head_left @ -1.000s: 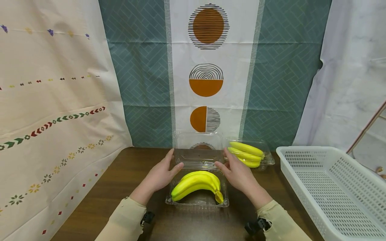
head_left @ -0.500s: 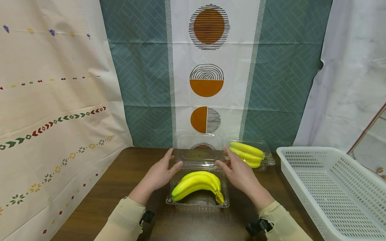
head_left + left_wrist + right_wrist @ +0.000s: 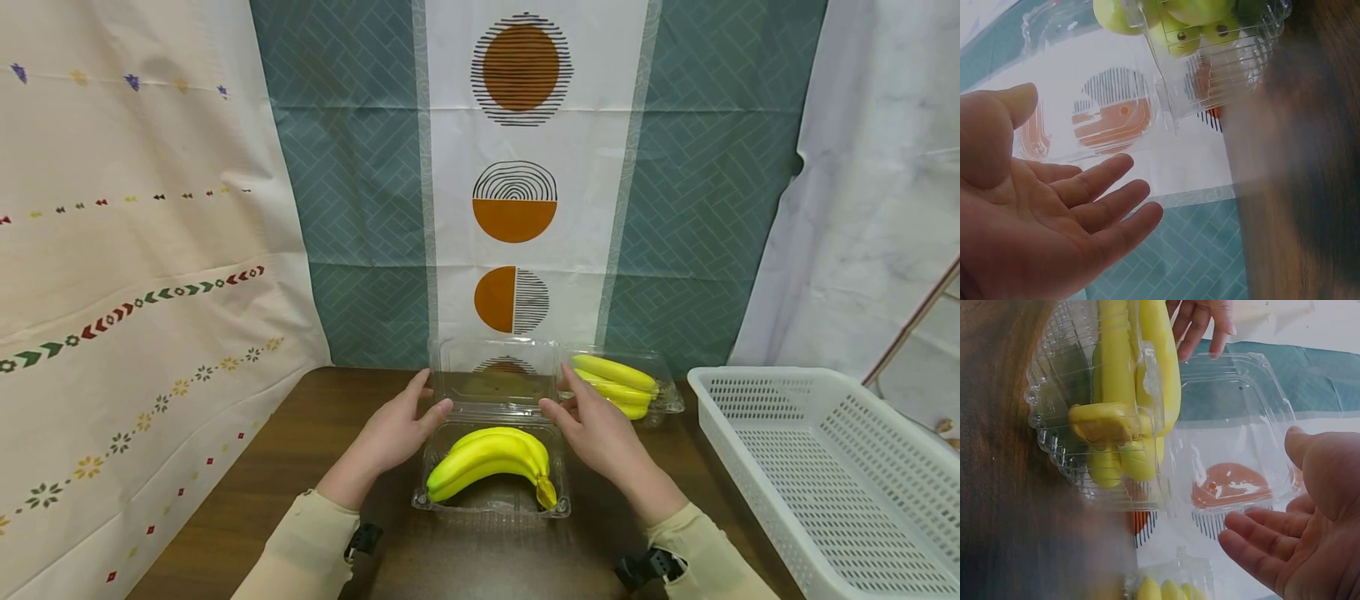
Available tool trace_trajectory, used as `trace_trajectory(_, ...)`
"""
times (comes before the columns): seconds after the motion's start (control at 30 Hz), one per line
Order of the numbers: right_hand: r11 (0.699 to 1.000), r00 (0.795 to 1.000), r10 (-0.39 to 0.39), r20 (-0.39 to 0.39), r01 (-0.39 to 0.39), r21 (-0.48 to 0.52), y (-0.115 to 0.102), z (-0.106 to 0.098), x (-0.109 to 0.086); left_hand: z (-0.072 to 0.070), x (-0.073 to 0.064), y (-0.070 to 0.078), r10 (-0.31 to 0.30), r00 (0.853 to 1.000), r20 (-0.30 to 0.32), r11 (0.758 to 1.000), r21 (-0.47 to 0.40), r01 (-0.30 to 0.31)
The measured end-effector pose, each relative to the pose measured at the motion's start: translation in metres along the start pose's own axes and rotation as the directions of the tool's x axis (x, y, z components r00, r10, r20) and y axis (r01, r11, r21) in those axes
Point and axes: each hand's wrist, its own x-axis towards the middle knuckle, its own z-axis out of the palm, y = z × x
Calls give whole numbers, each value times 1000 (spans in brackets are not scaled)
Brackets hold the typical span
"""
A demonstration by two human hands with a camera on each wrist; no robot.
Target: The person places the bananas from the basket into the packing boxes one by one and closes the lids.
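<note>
In the head view, a bunch of yellow bananas [image 3: 491,454] lies in the base of a clear plastic clamshell box [image 3: 491,510] on the brown table. The box's transparent lid [image 3: 495,385] stands raised at the back. My left hand [image 3: 393,429] is at the lid's left side, fingers extended and thumb apart. At its right side is my right hand [image 3: 600,425], spread the same way. Both wrist views show a gap between each palm and the lid [image 3: 1113,115]. Neither hand [image 3: 1310,519] grips anything; whether a fingertip touches the lid's edge is unclear.
Behind my right hand sits another clear box, closed, with several bananas [image 3: 615,383] inside. A white perforated plastic basket [image 3: 810,467] stands on the right of the table. Patterned cloths [image 3: 360,208] hang behind and at the left.
Both hands have drawn slightly apart from the lid. The lid's top edge sits a little lower and looks wider. The bananas and base stay in place.
</note>
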Motion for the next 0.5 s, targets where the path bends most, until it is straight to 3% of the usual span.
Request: trace_trajectory(0.5,1000,1000,-2,-10,2,22,-1,-4,-3,-5,-3,3,6,1000,-26,1000,-4,-6)
